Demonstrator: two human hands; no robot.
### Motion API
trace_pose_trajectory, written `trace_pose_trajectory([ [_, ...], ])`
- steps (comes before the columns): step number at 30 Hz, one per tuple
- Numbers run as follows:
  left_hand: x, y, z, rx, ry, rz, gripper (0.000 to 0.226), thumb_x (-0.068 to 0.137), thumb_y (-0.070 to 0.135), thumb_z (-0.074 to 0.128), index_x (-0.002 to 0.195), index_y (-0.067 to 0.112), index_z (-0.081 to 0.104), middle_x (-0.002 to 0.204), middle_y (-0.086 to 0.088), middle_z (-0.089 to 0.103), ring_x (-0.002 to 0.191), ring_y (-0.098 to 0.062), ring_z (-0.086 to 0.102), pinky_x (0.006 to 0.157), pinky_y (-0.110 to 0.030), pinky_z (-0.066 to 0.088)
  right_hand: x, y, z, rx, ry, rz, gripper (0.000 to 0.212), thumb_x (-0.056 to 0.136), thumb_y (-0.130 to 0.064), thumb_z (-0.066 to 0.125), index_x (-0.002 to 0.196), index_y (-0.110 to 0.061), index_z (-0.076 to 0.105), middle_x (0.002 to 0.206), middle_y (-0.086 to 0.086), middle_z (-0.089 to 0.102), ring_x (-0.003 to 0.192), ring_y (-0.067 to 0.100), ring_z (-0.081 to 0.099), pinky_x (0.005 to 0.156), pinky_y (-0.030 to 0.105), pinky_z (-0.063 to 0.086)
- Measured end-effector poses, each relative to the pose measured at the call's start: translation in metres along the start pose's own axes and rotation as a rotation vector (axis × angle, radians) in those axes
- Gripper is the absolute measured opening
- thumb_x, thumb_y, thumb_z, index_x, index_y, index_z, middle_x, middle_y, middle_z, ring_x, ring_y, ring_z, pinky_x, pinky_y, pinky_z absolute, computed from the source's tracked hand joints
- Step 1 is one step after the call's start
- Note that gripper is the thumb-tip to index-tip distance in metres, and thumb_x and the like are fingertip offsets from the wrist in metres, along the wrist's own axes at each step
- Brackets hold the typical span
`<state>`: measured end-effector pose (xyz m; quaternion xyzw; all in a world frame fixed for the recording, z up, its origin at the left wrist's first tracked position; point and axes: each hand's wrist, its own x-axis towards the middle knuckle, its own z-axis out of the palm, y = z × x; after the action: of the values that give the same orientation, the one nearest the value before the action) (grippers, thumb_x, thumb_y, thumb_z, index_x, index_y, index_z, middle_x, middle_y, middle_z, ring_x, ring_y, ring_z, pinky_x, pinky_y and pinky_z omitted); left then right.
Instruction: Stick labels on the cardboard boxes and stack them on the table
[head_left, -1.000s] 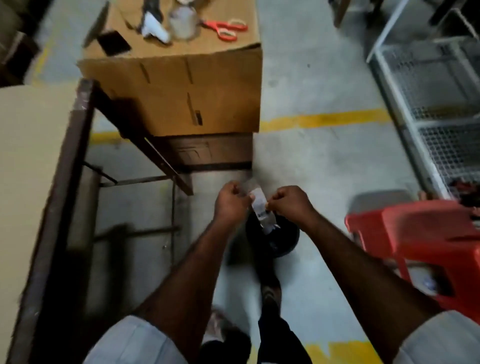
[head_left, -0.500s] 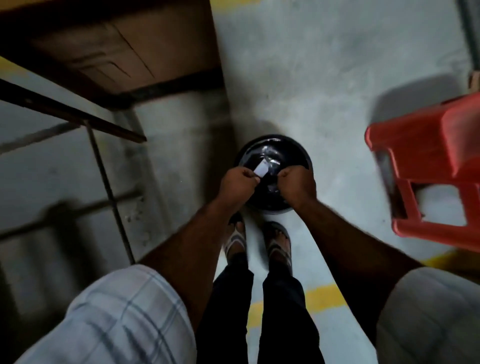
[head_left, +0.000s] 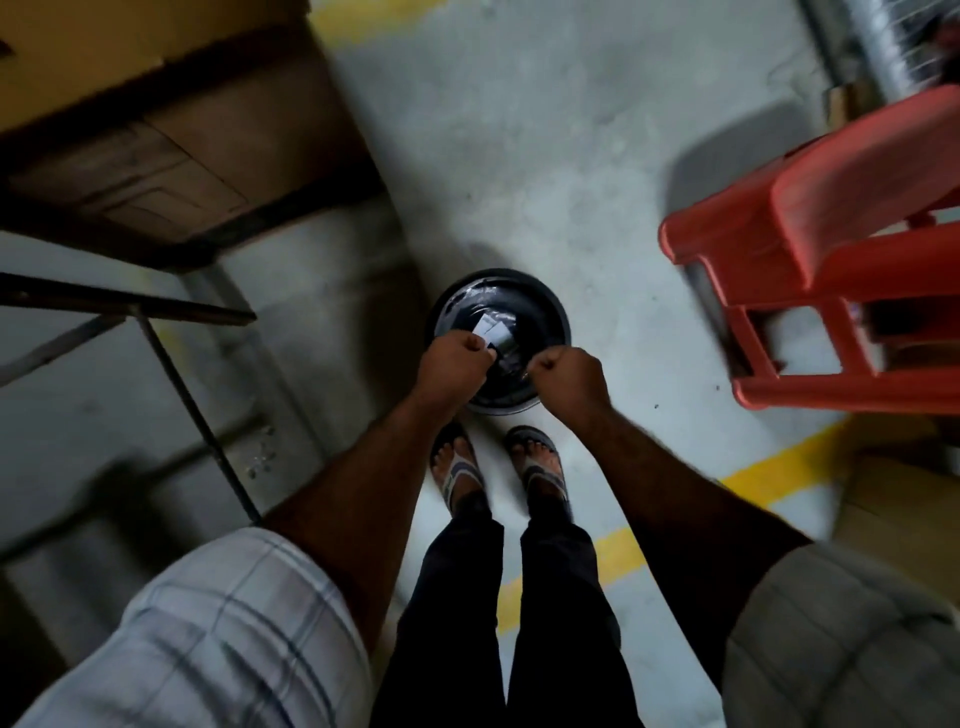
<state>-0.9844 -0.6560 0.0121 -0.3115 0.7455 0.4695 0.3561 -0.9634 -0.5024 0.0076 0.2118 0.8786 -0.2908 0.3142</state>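
Left hand: fingers curled, pinching a white label at its edge. Right hand: fingers curled tight, just beside the left; whether they grip anything cannot be told. Black bin lies directly beneath both hands. Cardboard box sits well beyond the left hand, red stool beyond the right.

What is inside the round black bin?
Shiny black liner shows in the round black bin. The left hand, pinching a white paper slip, and the right hand cover the near part.

Left hand pinches label above black bin; right hand curled.
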Motion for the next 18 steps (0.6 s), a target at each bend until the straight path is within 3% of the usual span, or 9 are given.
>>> trace_pose_trajectory([
  [2,-0.022,0.022,-0.001,0.018,-0.043,0.046,0.012,0.083,0.026,0.067,0.085,0.014,0.066,0.092,-0.02,0.071,0.094,-0.035,0.071,0.085,-0.05,0.056,-0.015,-0.008,-0.026,0.034,-0.002,-0.031,0.022,0.091,-0.025,0.058,0.088,-0.011,0.075,0.097,0.011,0.074,0.098,0.03,0.066,0.08,0.033,0.051],
  [4,-0.048,0.048,-0.002,0.058,-0.104,0.106,0.022,0.086,0.024,0.064,0.104,0.011,0.068,0.1,-0.017,0.07,0.094,-0.03,0.067,0.091,-0.047,0.054,-0.037,-0.013,-0.06,0.064,0.005,-0.05,0.021,0.091,-0.027,0.06,0.079,-0.013,0.071,0.094,0.011,0.073,0.096,0.03,0.066,0.077,0.03,0.048],
  [7,-0.101,0.096,0.006,0.117,-0.172,0.2,0.008,0.082,0.026,0.062,0.086,0.019,0.064,0.088,-0.007,0.068,0.083,-0.024,0.063,0.084,-0.042,0.055,-0.079,-0.003,-0.121,0.114,0.083,-0.033,0.028,0.093,-0.03,0.06,0.07,-0.015,0.066,0.086,0.006,0.071,0.093,0.027,0.065,0.067,0.025,0.035],
  [9,-0.144,0.122,0.025,0.112,-0.238,0.243,0.019,0.091,0.013,0.062,0.073,0.019,0.059,0.071,-0.004,0.063,0.067,-0.022,0.059,0.062,-0.027,0.055,-0.118,0.019,-0.16,0.145,0.177,0.026,0.032,0.094,-0.033,0.059,0.078,-0.008,0.071,0.092,0.008,0.074,0.097,0.027,0.065,0.071,0.027,0.039],
  [11,-0.185,0.136,0.048,0.061,-0.3,0.271,0.027,0.095,0.006,0.061,0.07,0.013,0.052,0.055,0.001,0.052,0.051,-0.015,0.048,0.042,-0.017,0.04,-0.16,0.048,-0.189,0.185,0.265,0.072,0.034,0.096,-0.031,0.059,0.071,-0.009,0.066,0.093,0.011,0.073,0.096,0.029,0.065,0.068,0.029,0.036],
  [13,-0.222,0.15,0.073,0.109,-0.359,0.335,0.024,0.097,0.016,0.061,0.076,0.01,0.052,0.054,0.001,0.05,0.044,-0.011,0.047,0.041,-0.018,0.036,-0.199,0.077,-0.214,0.208,0.351,0.124,0.037,0.097,-0.029,0.058,0.063,-0.013,0.06,0.09,0.013,0.072,0.093,0.029,0.066,0.065,0.028,0.031],
  [15,-0.257,0.164,0.099,0.17,-0.422,0.412,0.029,0.099,0.027,0.059,0.077,0.008,0.055,0.057,-0.003,0.052,0.045,-0.013,0.048,0.043,-0.019,0.037,-0.234,0.106,-0.236,0.236,0.448,0.18,0.034,0.096,-0.03,0.059,0.07,-0.009,0.065,0.086,0.015,0.071,0.088,0.031,0.066,0.064,0.03,0.033],
  [18,-0.308,0.179,0.142,0.246,-0.57,0.487,0.029,0.1,0.024,0.057,0.076,0.008,0.056,0.062,-0.005,0.051,0.051,-0.015,0.045,0.039,-0.014,0.035,-0.287,0.155,-0.264,0.344,0.611,0.286,0.034,0.091,-0.032,0.066,0.063,-0.015,0.056,0.071,0.008,0.062,0.073,0.027,0.061,0.061,0.029,0.028],
])
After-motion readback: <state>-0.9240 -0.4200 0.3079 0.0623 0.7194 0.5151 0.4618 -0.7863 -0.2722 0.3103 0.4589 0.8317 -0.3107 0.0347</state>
